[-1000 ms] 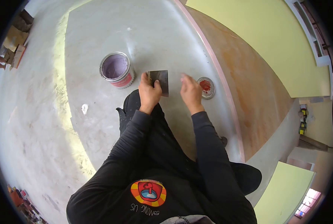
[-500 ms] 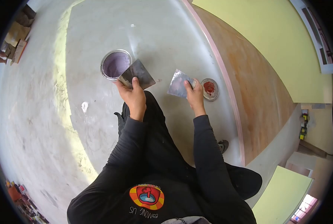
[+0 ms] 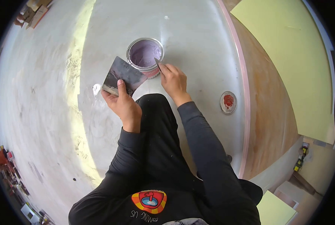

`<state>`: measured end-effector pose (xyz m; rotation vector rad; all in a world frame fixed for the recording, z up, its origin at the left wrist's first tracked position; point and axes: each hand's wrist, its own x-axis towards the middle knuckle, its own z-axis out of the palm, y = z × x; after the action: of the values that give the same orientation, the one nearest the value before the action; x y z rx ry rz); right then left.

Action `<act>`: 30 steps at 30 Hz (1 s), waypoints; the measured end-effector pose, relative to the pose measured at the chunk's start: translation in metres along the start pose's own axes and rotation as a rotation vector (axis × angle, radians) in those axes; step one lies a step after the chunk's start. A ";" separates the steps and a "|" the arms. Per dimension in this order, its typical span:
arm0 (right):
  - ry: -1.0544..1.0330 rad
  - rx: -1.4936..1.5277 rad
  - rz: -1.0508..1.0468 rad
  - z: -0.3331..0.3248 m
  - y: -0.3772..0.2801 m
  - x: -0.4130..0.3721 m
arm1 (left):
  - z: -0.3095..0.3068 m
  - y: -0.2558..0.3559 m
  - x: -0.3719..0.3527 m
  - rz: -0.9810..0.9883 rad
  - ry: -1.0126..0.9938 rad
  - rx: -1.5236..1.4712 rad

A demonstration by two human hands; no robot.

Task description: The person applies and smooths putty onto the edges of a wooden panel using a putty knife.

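Observation:
A round can point(image 3: 151, 72) of purple putty point(image 3: 143, 53) stands on the grey floor in front of me. My left hand point(image 3: 124, 108) holds a dark, smeared square putty spreader point(image 3: 123, 75), thumb on top, just left of the can's rim. My right hand point(image 3: 174, 80) is closed around a metal putty scraper point(image 3: 158, 64), seen nearly edge-on. The scraper's tip overlaps the near right rim of the can in this view. Fingers hide most of its blade and grip.
A round lid point(image 3: 228, 102) with a red paste blob lies to the right. Beyond it runs a pink strip point(image 3: 243, 78) beside a brown panel point(image 3: 267, 112). Several tools and items point(image 3: 10, 165) sit at the far left, and boxes point(image 3: 34, 15) at the upper left.
My right hand has moved left with the scraper, from beside the lid to the can's rim. My left hand and its spreader have shifted to the left side of the can. The view has turned somewhat.

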<state>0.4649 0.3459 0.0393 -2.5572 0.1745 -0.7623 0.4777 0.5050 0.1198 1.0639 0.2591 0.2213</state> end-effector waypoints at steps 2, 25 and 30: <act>-0.121 -0.086 -0.008 0.002 0.009 -0.029 | -0.004 0.000 0.004 0.016 0.010 -0.006; -0.340 0.124 0.429 0.006 0.029 -0.105 | -0.049 -0.094 0.169 -0.353 -0.173 -0.505; -0.107 0.597 1.057 -0.024 0.047 -0.087 | -0.015 -0.151 0.207 -0.703 -0.265 -0.700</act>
<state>0.3790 0.3166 -0.0073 -1.5825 0.9877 -0.1945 0.6771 0.5088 -0.0416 0.2591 0.2723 -0.4391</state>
